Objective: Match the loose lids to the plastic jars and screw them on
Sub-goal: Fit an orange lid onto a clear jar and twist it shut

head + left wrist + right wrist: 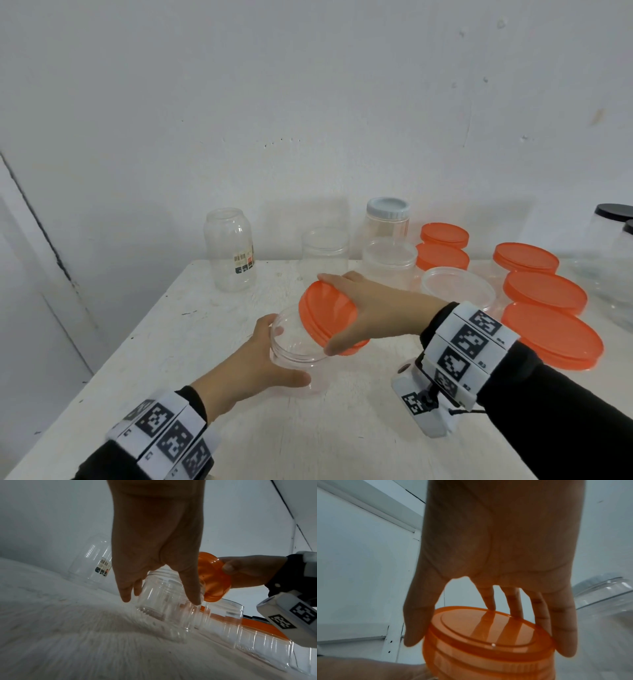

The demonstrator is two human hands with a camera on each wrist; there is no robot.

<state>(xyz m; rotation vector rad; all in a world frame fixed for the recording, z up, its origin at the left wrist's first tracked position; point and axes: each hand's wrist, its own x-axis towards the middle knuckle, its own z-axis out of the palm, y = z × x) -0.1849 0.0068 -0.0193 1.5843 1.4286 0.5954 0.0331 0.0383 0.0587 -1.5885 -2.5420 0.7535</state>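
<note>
A clear plastic jar (297,356) is held tilted near the middle of the white table (212,315), its open mouth turned up and toward the right. An orange lid (327,317) is held tilted at that mouth, its lower edge at the jar's rim; the lid is not seated on the threads.

Behind the jar, toward the wall, a tall clear jar with a barcode label (230,249) is seen at the left, then an open clear jar (324,255), a jar closed with a grey-white lid (387,219) and an open wide jar (388,263). To the right, several jars capped in orange (544,296) are crowded together, one open shallow jar (457,284) among them, and a dark-lidded jar (613,219) is cut by the frame's edge. The space just around the held jar is not occupied by any of them.

The jar's body is grasped by the left hand (260,363), thumb on the near side and fingers curled round the far side. The lid is gripped by the right hand (373,308) from above, thumb on its near rim and fingers (515,601) spread over the far rim.
</note>
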